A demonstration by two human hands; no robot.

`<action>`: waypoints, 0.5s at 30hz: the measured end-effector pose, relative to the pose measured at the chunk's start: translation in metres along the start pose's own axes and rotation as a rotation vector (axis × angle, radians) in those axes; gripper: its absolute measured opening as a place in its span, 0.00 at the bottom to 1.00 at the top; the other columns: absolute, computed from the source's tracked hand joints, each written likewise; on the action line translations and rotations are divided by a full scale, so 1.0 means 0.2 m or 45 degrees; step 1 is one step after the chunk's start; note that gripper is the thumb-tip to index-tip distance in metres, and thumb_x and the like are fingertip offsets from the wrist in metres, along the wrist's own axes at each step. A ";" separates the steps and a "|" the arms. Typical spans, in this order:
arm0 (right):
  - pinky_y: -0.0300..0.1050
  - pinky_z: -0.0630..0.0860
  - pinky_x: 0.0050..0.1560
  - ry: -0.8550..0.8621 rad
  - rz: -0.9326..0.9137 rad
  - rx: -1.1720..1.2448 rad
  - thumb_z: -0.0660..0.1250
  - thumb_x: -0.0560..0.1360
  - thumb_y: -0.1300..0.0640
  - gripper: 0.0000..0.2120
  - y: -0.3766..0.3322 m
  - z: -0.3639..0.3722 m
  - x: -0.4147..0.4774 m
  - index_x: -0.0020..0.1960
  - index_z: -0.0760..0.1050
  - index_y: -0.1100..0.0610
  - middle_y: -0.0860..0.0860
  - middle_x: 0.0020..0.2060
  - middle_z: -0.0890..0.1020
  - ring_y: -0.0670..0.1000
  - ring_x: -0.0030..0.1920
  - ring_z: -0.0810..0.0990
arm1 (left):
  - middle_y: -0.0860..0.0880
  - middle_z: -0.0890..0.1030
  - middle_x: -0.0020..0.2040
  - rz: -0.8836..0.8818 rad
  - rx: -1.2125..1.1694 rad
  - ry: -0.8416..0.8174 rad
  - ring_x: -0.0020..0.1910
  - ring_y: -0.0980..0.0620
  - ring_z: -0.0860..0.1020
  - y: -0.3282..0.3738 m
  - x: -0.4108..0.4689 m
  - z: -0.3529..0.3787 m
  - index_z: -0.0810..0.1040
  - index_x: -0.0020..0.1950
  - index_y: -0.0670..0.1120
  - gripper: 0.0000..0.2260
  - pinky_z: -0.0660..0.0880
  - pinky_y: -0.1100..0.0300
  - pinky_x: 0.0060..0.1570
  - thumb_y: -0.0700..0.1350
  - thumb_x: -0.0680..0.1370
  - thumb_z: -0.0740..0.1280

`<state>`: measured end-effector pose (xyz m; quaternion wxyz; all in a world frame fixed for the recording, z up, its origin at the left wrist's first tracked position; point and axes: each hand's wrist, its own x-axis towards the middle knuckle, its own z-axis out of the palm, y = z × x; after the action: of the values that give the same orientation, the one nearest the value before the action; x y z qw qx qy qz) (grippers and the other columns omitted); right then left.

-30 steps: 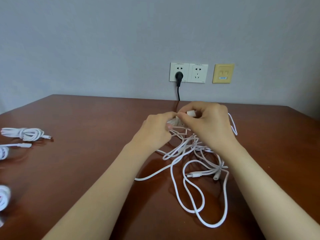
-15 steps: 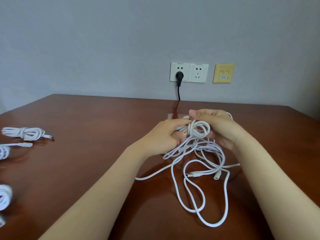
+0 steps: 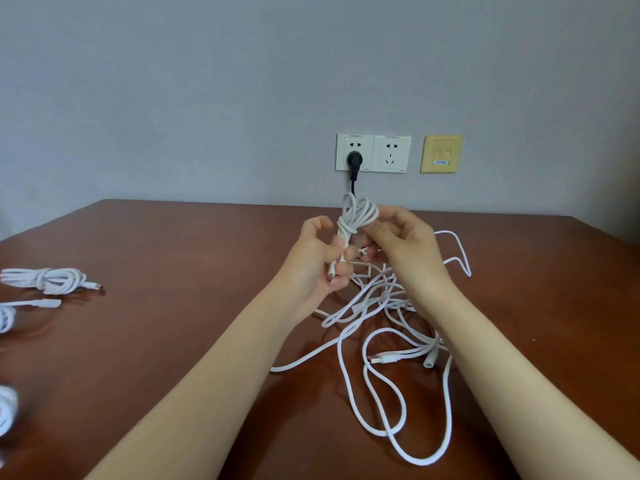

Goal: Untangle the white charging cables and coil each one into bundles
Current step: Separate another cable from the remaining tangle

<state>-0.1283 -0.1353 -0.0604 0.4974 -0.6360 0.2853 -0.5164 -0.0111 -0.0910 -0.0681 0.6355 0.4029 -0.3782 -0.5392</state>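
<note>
- Left hand (image 3: 322,261) grips the lower end of a small coiled bundle (image 3: 358,216), held upright above the table (image 3: 173,341). Right hand (image 3: 398,244) pinches at the wrap round its waist.
- Wrap looks loose: if the pinch slips before the end is tucked, the coil likely springs open.
- Connector end (image 3: 331,273) pokes out under the left fingers and could pull free.
- Loose tangle (image 3: 391,317) lies just below. Can't tell if the bundle is clear of it; lifting could tighten knots.
- Finished bundles (image 3: 48,279) sit well apart at the left, low risk.
</note>
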 end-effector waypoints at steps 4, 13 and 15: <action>0.34 0.75 0.31 0.059 -0.076 0.002 0.63 0.76 0.66 0.07 -0.01 0.01 -0.01 0.42 0.74 0.57 0.52 0.29 0.76 0.42 0.26 0.73 | 0.48 0.72 0.39 0.042 0.017 0.004 0.21 0.59 0.60 0.02 -0.01 0.00 0.66 0.44 0.49 0.15 0.53 0.68 0.22 0.31 0.81 0.50; 0.43 0.78 0.48 -0.141 -0.239 -0.145 0.64 0.74 0.69 0.14 -0.02 -0.01 -0.02 0.48 0.77 0.51 0.49 0.34 0.80 0.45 0.35 0.79 | 0.47 0.68 0.37 0.171 0.341 0.067 0.20 0.59 0.59 0.07 -0.02 0.00 0.64 0.42 0.50 0.15 0.51 0.69 0.21 0.30 0.78 0.50; 0.40 0.78 0.44 -0.131 -0.285 -0.195 0.64 0.75 0.68 0.14 -0.02 -0.01 -0.03 0.45 0.77 0.48 0.44 0.29 0.80 0.41 0.32 0.77 | 0.48 0.66 0.33 0.222 0.518 0.173 0.19 0.57 0.58 0.06 -0.01 0.01 0.64 0.41 0.50 0.14 0.52 0.70 0.21 0.32 0.75 0.49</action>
<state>-0.1314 -0.1296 -0.0596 0.4005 -0.7257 0.2254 -0.5121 -0.0085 -0.0880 -0.0554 0.6093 0.5240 -0.4688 -0.3666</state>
